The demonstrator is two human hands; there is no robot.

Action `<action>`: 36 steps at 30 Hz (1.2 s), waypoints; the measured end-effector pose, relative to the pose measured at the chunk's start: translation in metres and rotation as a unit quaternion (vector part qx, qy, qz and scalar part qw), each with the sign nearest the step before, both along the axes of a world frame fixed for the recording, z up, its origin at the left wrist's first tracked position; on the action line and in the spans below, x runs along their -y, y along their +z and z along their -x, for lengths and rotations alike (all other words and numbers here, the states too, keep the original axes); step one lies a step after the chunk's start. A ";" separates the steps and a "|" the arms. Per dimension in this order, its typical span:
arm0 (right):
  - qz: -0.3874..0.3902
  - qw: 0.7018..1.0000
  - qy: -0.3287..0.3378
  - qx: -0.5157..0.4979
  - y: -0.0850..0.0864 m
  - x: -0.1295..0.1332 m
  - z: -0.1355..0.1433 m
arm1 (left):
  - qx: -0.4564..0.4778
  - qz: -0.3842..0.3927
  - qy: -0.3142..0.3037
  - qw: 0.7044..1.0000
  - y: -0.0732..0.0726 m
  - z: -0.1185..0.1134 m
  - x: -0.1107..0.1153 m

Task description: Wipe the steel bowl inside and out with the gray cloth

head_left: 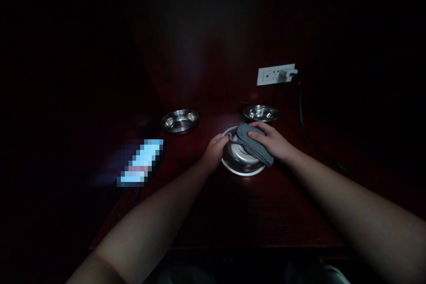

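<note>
Wiping apparently in progress: left fingers (222,141) pinch a metal bowl (241,164), right fingers (262,138) clasp a grey cloth (251,144) against it; bowl stack (180,127) and rear bowl (261,113), status indeterminable.

The left forearm (156,219) is slanting in, bare, from the lower left, its wrist running almost straight into the left hand (213,154). That hand is curling in a grip, its thumb side turning upward, most of its fingers hiding from view. The right forearm (342,199), also bare, is stretching in from the lower right. The right hand (274,141) is lying back upward near the left, its thumb (256,136) and foremost fingers (263,126) pointing inward and pressing down.
</note>
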State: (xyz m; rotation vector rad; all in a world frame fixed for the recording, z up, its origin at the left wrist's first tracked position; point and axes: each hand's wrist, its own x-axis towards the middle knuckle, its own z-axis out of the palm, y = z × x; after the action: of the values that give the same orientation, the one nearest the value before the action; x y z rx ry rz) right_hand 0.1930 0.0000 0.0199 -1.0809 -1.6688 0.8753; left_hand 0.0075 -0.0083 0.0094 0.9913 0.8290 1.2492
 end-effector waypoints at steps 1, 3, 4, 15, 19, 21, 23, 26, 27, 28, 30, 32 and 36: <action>-0.002 1.000 -0.002 0.002 0.000 0.000 0.000 | 0.001 -0.001 -0.002 1.000 0.000 0.000 0.000; -0.006 1.000 -0.003 0.003 0.001 0.001 0.000 | 0.000 -0.005 -0.006 1.000 0.000 0.000 0.000; -0.007 1.000 -0.001 0.003 0.001 0.001 0.001 | 0.000 -0.006 -0.006 1.000 0.000 0.001 0.000; -0.012 1.000 0.014 0.002 0.000 0.000 0.001 | 0.006 -0.004 -0.017 1.000 0.000 0.001 -0.002; -0.015 1.000 0.013 0.009 0.000 0.000 0.001 | 0.007 -0.008 -0.020 1.000 0.000 0.002 -0.002; -0.015 1.000 0.017 0.006 -0.001 0.000 0.001 | 0.003 -0.006 -0.017 1.000 0.000 0.002 -0.002; -0.013 1.000 0.021 0.003 -0.001 0.000 0.002 | 0.002 -0.004 -0.013 1.000 0.000 0.002 -0.002; -0.011 1.000 0.021 0.002 0.000 0.000 0.002 | 0.006 -0.001 -0.012 1.000 0.000 0.003 -0.001; -0.010 1.000 0.020 0.003 0.000 0.000 0.002 | 0.008 -0.001 -0.013 1.000 0.000 0.003 -0.002; -0.008 1.000 0.019 0.003 0.000 0.000 0.002 | 0.009 -0.002 -0.014 1.000 -0.001 0.003 -0.002; -0.006 1.000 0.019 0.002 0.000 0.000 0.002 | 0.010 -0.005 -0.016 1.000 -0.001 0.003 -0.002; -0.006 1.000 0.021 0.000 0.000 0.000 0.002 | 0.010 -0.005 -0.016 1.000 -0.002 0.003 -0.002; -0.017 1.000 0.021 0.006 0.000 0.000 0.002 | 0.008 -0.002 -0.015 1.000 -0.001 0.003 -0.002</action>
State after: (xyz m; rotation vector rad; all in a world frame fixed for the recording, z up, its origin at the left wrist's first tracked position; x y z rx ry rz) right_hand 0.1911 0.0001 0.0195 -1.0332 -1.7159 0.8660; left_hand 0.0049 -0.0061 0.0081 0.9920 0.7963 1.2317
